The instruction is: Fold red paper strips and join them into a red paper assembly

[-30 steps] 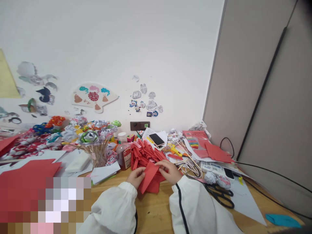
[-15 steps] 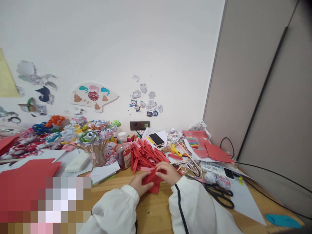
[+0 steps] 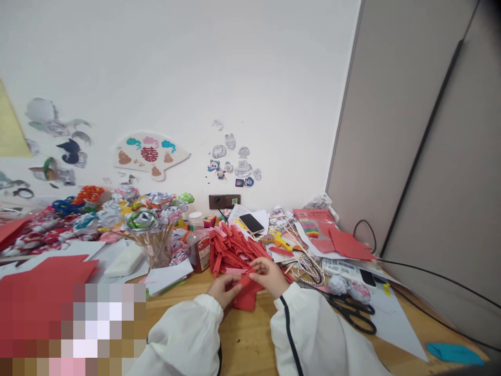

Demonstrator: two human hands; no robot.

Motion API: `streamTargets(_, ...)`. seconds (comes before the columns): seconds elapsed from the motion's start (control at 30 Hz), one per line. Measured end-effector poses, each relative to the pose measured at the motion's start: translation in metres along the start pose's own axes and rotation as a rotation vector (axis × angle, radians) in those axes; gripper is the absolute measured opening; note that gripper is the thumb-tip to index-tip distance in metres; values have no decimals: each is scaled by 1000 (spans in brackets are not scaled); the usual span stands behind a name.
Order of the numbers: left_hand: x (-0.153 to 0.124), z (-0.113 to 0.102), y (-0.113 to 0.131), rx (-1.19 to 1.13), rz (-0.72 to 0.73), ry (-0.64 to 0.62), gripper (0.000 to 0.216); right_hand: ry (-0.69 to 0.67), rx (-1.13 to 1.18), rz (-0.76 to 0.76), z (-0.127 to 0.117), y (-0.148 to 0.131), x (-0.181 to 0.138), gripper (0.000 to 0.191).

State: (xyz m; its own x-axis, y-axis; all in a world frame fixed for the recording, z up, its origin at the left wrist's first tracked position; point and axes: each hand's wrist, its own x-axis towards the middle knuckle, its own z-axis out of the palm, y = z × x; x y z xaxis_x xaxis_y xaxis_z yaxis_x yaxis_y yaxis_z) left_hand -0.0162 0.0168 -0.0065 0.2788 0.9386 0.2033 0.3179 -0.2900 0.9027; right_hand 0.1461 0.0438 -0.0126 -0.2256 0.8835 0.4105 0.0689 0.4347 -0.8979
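Observation:
Both my hands, in white sleeves, meet over a folded red paper piece point(image 3: 246, 296) on the wooden desk point(image 3: 250, 339). My left hand point(image 3: 224, 289) pinches its left side, fingers closed on the paper. My right hand point(image 3: 269, 275) presses and grips its upper right edge. Just behind them lies a heap of folded red paper strips point(image 3: 230, 248).
Black scissors point(image 3: 354, 312) lie to the right on a white sheet. Further back are a phone point(image 3: 251, 223), wooden sticks, a yellow glue gun point(image 3: 281, 241) and red sheets point(image 3: 346, 244). Left stand paper flowers on sticks point(image 3: 148, 224), a bottle point(image 3: 198, 245) and a red paper stack point(image 3: 43, 271). Cables run along the right.
The red piece was held up as a flat sheet a second ago. It is now folded smaller and pressed low between both hands, which have drawn closer together.

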Motion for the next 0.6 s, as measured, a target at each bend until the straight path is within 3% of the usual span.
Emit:
streamTargets(0.13,2,-1,-1,17,53,36,27,-29,40,96,0,6,0,24)
streamTargets(0.6,-2,2,6,-104,-79,15,23,-9,145,174,1,5,-1,29)
